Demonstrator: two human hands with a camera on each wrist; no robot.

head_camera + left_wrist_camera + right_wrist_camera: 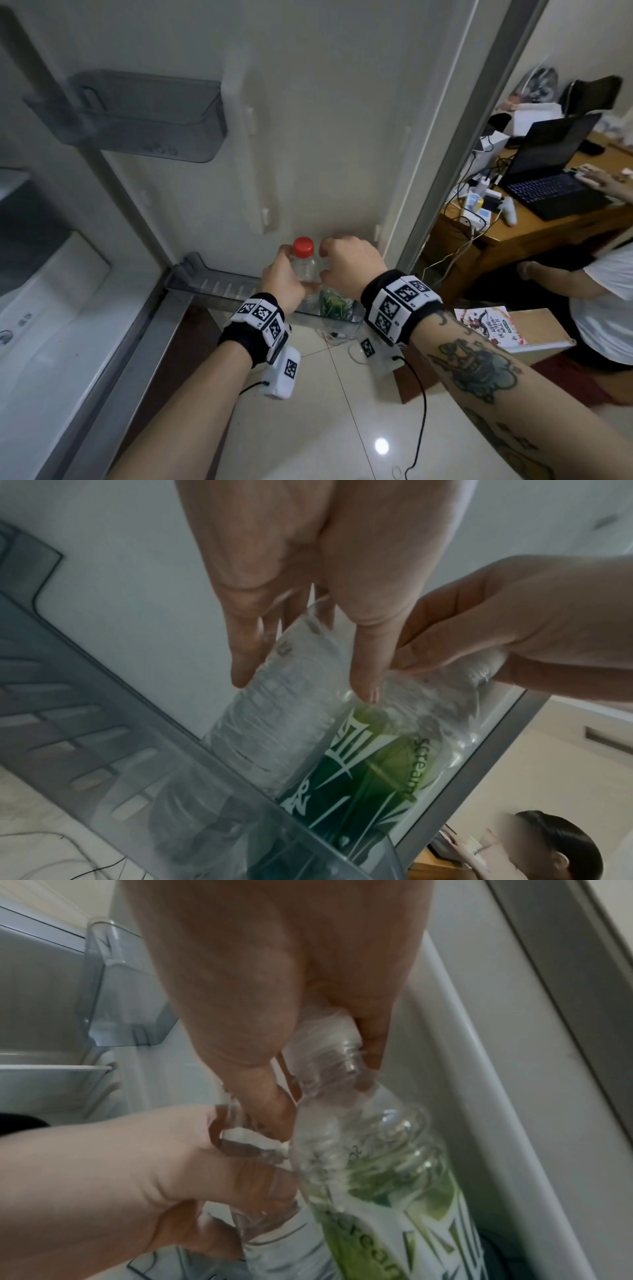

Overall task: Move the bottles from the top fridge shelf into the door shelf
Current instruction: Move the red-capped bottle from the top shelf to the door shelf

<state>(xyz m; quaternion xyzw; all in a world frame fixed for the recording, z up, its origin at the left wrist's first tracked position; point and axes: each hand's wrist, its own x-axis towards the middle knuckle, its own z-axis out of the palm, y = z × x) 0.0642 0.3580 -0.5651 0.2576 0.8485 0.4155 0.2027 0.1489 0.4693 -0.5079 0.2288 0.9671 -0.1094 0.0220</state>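
A clear bottle with a red cap (303, 247) stands in the lower door shelf (219, 286) of the open fridge door. My left hand (286, 275) grips its body from the left. Right beside it, touching, is a green-labelled bottle (337, 303), also down in the shelf. My right hand (339, 262) pinches its neck from above. In the left wrist view the clear bottle (274, 723) and the green-labelled bottle (369, 772) sit behind the shelf's grey front wall (219, 785). In the right wrist view my fingers (373, 1042) close round the green-labelled bottle's threaded neck (339, 1058).
An empty grey bin (147, 113) hangs higher on the door. The fridge interior (51, 274) lies to the left. At the right, a person sits at a wooden desk with a laptop (548, 178). A cardboard box (534, 329) and cables lie on the tiled floor.
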